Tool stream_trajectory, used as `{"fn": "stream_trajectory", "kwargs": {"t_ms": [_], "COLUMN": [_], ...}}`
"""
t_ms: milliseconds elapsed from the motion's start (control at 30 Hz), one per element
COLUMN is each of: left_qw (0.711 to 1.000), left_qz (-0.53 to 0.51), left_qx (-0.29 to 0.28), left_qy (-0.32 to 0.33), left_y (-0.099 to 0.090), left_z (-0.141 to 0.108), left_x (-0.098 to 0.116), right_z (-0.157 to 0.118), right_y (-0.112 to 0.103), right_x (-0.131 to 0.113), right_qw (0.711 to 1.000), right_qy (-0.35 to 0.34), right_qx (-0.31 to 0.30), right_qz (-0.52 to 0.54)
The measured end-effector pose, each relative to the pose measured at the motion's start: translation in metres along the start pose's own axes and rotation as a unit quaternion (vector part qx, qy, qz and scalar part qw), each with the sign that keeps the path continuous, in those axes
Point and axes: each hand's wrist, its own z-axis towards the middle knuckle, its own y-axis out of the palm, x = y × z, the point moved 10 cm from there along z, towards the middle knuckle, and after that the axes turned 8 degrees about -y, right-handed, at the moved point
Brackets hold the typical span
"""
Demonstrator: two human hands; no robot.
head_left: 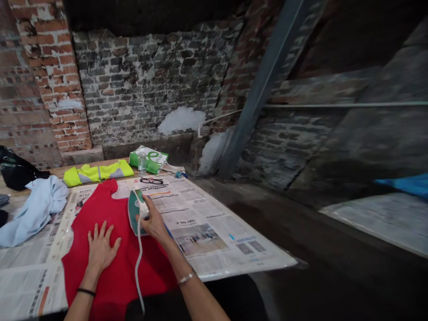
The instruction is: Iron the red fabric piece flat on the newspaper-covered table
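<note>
A red sleeveless garment [96, 209] is spread over the newspaper-covered table [240, 249]. My left hand [102, 249] lies flat on the red cloth with its fingers spread. Wrapped round the handle of a green and white clothes iron [133, 209], my right hand [153, 219] is closed. The iron rests at the right side of the garment, near its upper part. From the iron's rear a white cord [137, 267] runs down across the cloth toward me. The iron's soleplate is hidden.
Behind the garment lie a folded yellow safety vest [96, 174], eyeglasses [151, 181], a clear bottle [142, 163] and a green-white bag [154, 156]. Light blue cloth [43, 205] and a black bag [18, 167] are at left. A slanted steel beam [261, 89] stands beyond.
</note>
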Motion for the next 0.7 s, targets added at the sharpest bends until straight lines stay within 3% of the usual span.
{"fn": "stream_trajectory", "kwargs": {"t_ms": [167, 267, 400, 533, 633, 700], "left_qw": [1.0, 1.0, 1.0, 0.996, 0.979, 0.972], "left_qz": [-0.009, -0.011, -0.003, -0.052, -0.155, -0.216], "left_qx": [-0.002, -0.003, -0.01, -0.074, -0.127, -0.081], "left_qy": [0.002, 0.007, 0.006, 0.012, 0.032, 0.038], "left_y": [-0.002, -0.001, 0.004, 0.008, -0.007, -0.037], "left_z": [-0.001, -0.002, -0.004, 0.008, 0.045, 0.088], "left_x": [0.001, 0.004, 0.004, -0.017, -0.024, -0.013], "right_z": [-0.078, -0.092, -0.054, -0.009, 0.006, 0.011], "right_y": [-0.025, -0.027, -0.005, 0.008, -0.01, -0.031], "right_x": [-0.016, -0.024, -0.015, -0.007, -0.009, -0.005], "right_qw": [0.999, 0.998, 0.995, 0.981, 0.955, 0.941], "right_qy": [0.018, 0.015, 0.023, 0.015, -0.016, -0.009], "right_qx": [-0.007, -0.031, -0.07, -0.176, -0.289, -0.332], "right_qz": [0.033, 0.049, 0.069, 0.078, 0.063, 0.071]}}
